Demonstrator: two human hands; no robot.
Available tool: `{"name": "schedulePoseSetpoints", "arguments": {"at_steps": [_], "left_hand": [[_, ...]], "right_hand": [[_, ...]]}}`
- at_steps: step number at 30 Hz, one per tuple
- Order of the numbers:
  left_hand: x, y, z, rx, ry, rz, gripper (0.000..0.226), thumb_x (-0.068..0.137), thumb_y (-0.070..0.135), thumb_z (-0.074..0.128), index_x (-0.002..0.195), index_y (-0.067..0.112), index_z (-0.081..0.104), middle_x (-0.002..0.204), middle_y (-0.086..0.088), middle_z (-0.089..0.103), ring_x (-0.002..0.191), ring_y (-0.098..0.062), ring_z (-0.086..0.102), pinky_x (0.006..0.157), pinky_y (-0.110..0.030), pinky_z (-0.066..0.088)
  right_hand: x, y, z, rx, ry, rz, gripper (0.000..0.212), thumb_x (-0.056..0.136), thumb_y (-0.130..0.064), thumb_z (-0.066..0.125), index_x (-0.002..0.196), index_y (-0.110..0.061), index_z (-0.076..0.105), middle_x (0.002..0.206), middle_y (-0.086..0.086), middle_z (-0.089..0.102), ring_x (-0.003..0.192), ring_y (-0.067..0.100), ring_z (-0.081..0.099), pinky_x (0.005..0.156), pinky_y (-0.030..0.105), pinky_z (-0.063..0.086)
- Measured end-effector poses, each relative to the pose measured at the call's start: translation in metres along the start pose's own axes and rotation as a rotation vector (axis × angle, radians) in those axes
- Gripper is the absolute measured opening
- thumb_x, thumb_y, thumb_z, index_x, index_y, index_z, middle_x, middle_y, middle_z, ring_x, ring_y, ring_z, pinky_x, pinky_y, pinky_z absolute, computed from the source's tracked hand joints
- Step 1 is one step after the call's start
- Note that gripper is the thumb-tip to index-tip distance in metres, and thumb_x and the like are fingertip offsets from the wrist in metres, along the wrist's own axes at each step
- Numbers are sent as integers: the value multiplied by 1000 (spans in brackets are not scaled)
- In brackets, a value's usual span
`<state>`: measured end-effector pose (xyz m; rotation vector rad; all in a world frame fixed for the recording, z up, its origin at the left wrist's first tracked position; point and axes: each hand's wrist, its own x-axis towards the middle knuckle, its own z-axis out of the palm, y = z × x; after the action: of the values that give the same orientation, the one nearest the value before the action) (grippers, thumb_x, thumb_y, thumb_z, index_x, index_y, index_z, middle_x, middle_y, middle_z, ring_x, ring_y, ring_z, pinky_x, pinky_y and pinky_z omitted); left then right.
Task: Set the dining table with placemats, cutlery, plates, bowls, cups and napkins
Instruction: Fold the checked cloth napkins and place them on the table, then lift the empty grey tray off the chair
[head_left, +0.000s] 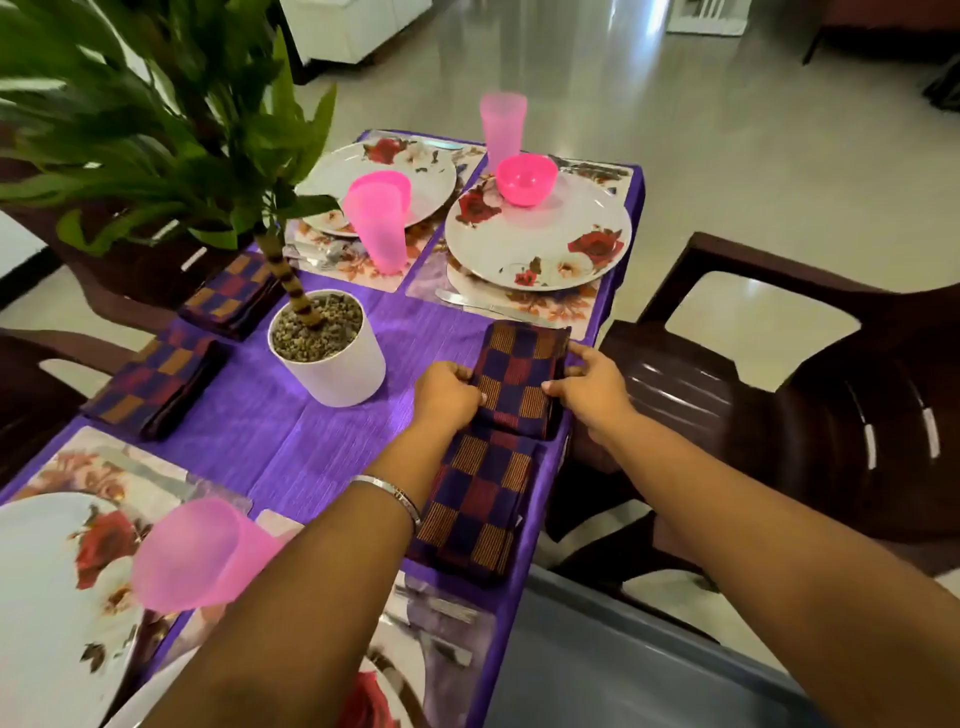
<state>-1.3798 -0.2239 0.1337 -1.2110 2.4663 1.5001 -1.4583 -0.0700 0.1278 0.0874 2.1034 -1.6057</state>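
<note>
A folded checked napkin (521, 379) is being set down on the desk (332, 441), to the right of the white plant pot (332, 364) and just short of the desk's right edge. It is pinched at both sides: the left hand (448, 395) grips its left edge with curled fingers, and the right hand (587, 387) pinches its right edge between thumb and fingers.

The step is best finished, it is judged, by lowering the napkin flat, squaring its edges to the desk edge, and releasing both sides together so the folds are not pulled open. Its near end appears to overlap a second napkin (480, 512) lying nearer than the pot, so a small gap could be left between them.

The napkins are soft woven cloth, in purple, red and orange squares with fine stripes. The tablecloth (291, 457) shows a ribbed, slightly glossy weave. The pot is smooth and cylindrical, topped with coarse gravel. Beyond the pot, a translucent pink cup (378, 221) and a round floral plate (537, 231) look hard and glossy.
</note>
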Motion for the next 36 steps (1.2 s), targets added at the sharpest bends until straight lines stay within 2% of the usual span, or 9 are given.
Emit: {"name": "schedulePoseSetpoints", "arguments": {"at_steps": [5,9,13,17,22,27,31,34,36], "left_hand": [[5,-7,4,39,35,52,38,77,3,78,113,5,65,109,-11,68,103,-25,64,92,-34,52],[3,-10,5,135,75,115,37,80,6,76,115,8,65,110,-10,68,103,-26,64,89,-34,52],[-9,-8,11,263,220,243,32,83,5,68,114,13,64,117,-10,62,108,-29,59,93,-43,49],[-47,4,28,167,300,505,26,82,-3,59,99,14,66,104,-5,61,95,-27,59,83,-43,51],[-114,1,68,58,202,746,21,79,-7,57,88,12,63,91,3,54,83,-16,56,73,-27,48],[-179,-39,112,46,91,683,24,76,-11,55,86,8,65,89,4,52,79,-15,55,73,-17,41],[-219,-91,139,95,0,537,22,78,-11,54,85,6,65,90,-1,53,79,-19,55,76,-28,47],[-239,-134,152,152,-25,407,23,78,-11,54,85,7,65,92,-3,55,83,-18,54,83,-36,48],[-244,-163,157,227,-36,276,25,78,-9,57,93,8,65,101,-10,58,92,-26,57,88,-37,47]], "right_hand": [[-4,9,3,-133,97,-86,66,77,-4,75,136,-16,48,102,7,60,100,23,61,89,37,53],[-10,10,3,-181,122,-93,56,78,-9,76,127,-14,51,99,4,57,93,19,59,77,29,50],[-20,15,-1,-226,181,-151,49,77,-13,77,119,-10,52,98,4,55,90,17,55,76,27,47],[-45,30,-16,-147,235,-184,25,79,0,71,94,-15,58,79,-1,58,71,11,56,63,17,43],[-98,55,-46,-105,266,-224,24,78,2,70,75,-19,59,72,-4,60,67,8,56,59,6,44],[-154,101,-85,-112,288,-149,21,78,1,71,74,-17,60,69,-4,60,65,8,56,65,18,49],[-191,160,-115,-117,335,3,17,79,-2,72,76,-13,60,69,1,61,66,15,57,65,25,48],[-218,210,-132,-141,371,135,13,82,-4,71,80,-8,59,77,7,62,74,19,56,71,27,47],[-229,244,-141,-207,387,257,10,83,-8,70,85,-7,61,86,11,65,83,26,60,74,28,45]]}}
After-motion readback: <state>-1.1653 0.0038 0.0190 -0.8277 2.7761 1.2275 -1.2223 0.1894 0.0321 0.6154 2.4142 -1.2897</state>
